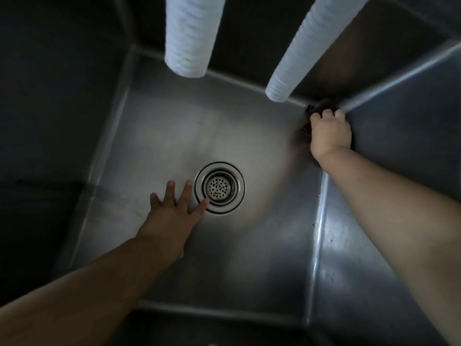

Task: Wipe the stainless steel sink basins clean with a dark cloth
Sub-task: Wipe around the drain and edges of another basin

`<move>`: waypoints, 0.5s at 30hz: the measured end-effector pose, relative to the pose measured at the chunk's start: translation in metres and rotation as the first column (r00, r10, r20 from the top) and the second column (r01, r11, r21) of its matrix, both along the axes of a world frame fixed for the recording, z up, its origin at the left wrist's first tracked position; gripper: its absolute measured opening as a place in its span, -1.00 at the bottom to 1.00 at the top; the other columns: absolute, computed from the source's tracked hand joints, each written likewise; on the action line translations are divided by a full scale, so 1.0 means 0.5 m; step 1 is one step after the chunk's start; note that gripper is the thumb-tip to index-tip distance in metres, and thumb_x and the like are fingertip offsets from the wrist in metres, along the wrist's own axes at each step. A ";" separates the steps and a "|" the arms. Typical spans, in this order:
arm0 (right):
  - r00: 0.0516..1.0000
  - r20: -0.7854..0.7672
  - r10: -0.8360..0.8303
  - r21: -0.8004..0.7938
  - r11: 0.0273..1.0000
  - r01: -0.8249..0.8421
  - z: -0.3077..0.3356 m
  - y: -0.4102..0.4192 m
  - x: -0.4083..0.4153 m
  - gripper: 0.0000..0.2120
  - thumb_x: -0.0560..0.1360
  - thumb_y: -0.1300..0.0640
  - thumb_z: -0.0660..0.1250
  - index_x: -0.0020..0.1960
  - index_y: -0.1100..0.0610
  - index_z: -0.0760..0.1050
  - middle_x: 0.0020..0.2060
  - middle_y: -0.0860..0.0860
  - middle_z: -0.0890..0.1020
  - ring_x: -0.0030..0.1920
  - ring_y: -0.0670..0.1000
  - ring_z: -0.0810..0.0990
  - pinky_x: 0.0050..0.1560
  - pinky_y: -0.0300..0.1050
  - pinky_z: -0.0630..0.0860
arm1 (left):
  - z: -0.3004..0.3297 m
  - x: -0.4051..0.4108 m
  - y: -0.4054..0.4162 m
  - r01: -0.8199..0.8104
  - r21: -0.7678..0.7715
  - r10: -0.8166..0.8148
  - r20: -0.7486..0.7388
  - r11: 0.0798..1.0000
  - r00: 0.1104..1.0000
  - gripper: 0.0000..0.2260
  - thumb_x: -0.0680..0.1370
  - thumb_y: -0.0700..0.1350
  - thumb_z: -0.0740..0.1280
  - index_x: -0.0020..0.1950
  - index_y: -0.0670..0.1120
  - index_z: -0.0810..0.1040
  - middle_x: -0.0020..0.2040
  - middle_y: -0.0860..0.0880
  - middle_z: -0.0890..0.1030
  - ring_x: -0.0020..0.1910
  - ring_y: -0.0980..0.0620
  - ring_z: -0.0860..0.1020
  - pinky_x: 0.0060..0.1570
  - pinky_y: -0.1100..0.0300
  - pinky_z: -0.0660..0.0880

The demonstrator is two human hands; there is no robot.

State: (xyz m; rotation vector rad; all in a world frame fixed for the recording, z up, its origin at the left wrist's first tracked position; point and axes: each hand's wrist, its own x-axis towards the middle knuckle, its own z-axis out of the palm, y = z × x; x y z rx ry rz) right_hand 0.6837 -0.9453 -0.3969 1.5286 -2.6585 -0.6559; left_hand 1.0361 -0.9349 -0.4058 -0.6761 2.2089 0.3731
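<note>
1. Left hand (172, 208): nearest the camera, reaching down to the floor of the basin (262, 258). Its fingers (185, 189) are straight and spread wide; it holds nothing. Whether the palm rests on the steel or hangs just above it cannot be told.
2. Drain (219, 188): a round strainer with concentric rings, set in the basin floor just beside the left hand. The thumb tip lies over the outer ring; the index fingertip reaches the ring's left edge.
3. Right hand (329, 133): farther off, extended into the far right corner of the basin, where the floor meets the back and right walls. Its fingers are curled tightly, gripping the cloth (315, 109) and pressing it into the corner.
4. Cloth: dark and bunched, mostly hidden under the right hand. It shows beyond the knuckles and at the hand's left edge, touching the corner seam. It lies well apart from the left hand and the drain.
5. Two white cylinders (192, 33), ribbed on the surface, hang into view from the top edge, above the basin's back wall; the right-hand one ends near the cloth.
</note>
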 end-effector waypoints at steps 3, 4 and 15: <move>0.997 0.069 -0.028 -0.003 1.000 0.029 0.007 0.056 0.044 -0.64 0.41 0.26 0.29 0.21 0.20 0.41 0.15 0.21 0.44 0.17 0.27 0.33 0.00 0.02 0.42 | 0.006 -0.001 0.000 0.002 -0.003 -0.002 0.005 1.000 1.000 0.03 0.40 0.11 0.44 0.50 0.10 -0.34 0.48 -0.23 -0.41 0.45 -0.41 -0.24 0.36 -0.30 0.08; 0.993 0.101 -0.057 -0.017 0.998 0.059 0.006 0.081 0.067 -0.61 0.38 0.24 0.31 0.20 0.19 0.41 0.14 0.20 0.45 0.15 0.27 0.34 0.00 0.00 0.42 | 0.009 -0.002 0.000 0.007 -0.007 -0.007 0.008 1.000 1.000 0.03 0.40 0.12 0.44 0.50 0.09 -0.34 0.48 -0.23 -0.40 0.45 -0.41 -0.23 0.36 -0.29 0.09; 0.966 0.223 -0.134 0.257 0.964 0.074 0.007 0.331 0.266 -0.60 0.40 0.20 0.25 0.24 0.10 0.36 0.17 0.12 0.38 0.10 0.21 0.32 0.12 0.00 0.40 | 0.027 -0.004 0.005 -0.005 -0.012 0.005 0.008 1.000 1.000 -0.08 0.47 -0.03 0.39 0.52 0.09 -0.28 0.49 -0.25 -0.36 0.44 -0.43 -0.22 0.38 -0.30 0.08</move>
